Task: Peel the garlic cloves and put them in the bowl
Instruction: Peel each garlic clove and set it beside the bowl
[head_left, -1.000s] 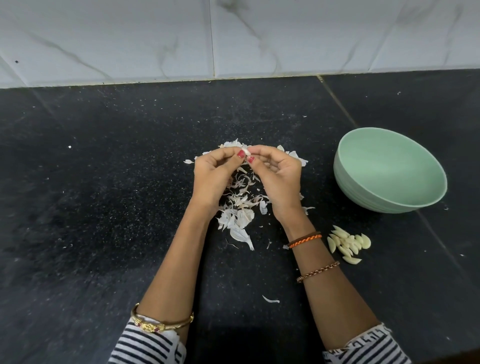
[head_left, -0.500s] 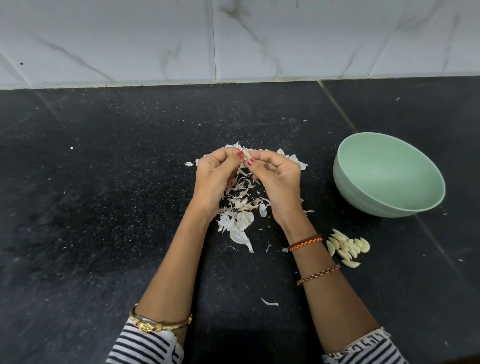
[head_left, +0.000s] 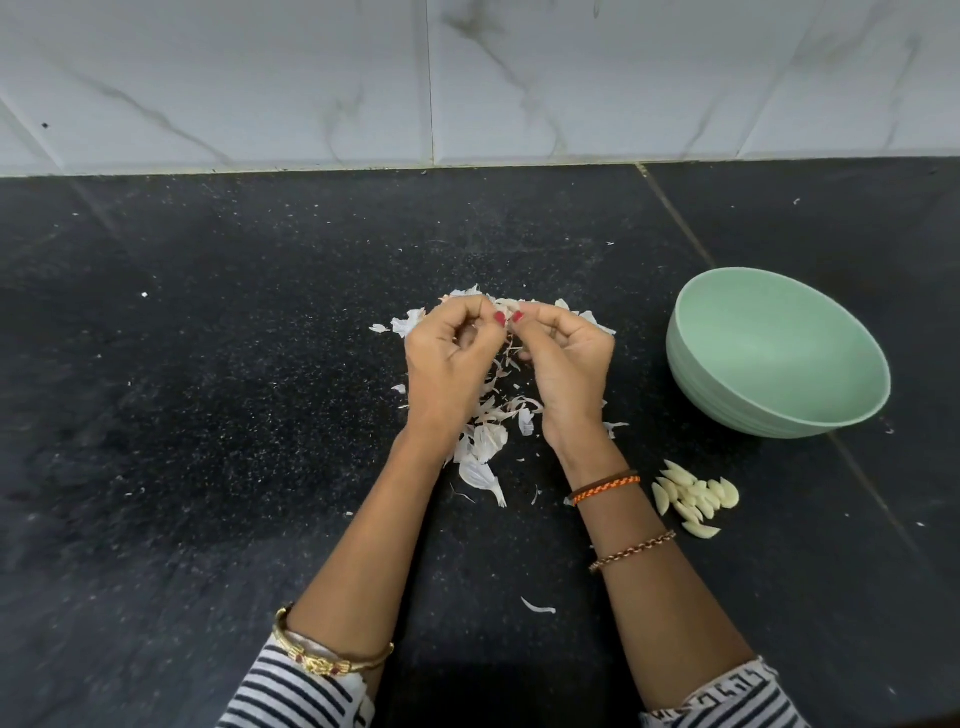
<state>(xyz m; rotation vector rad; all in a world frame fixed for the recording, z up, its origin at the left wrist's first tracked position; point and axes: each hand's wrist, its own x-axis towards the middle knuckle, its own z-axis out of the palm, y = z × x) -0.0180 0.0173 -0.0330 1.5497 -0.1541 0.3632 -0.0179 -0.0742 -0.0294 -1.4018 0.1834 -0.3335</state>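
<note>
- Head view: the left hand (head_left: 449, 364) and the right hand (head_left: 569, 358) are raised together over a black speckled stone counter (head_left: 234, 415), fingers curled, thumbs nearly touching.
- Between the thumb tips both hands pinch a small pale garlic clove (head_left: 511, 314), mostly hidden by the fingers.
- Under and beyond the hands lies a scattered heap of white papery garlic skins (head_left: 483, 447).
- A pile of peeled, cream-coloured garlic cloves (head_left: 693, 499) lies on the counter just to the right of the right forearm, near the bowl but outside it.
- The round pale green bowl (head_left: 727, 384) sits well to the right of the hands; no cloves show inside.
- White marble-patterned wall tiles (head_left: 311, 78) rise behind the counter.
</note>
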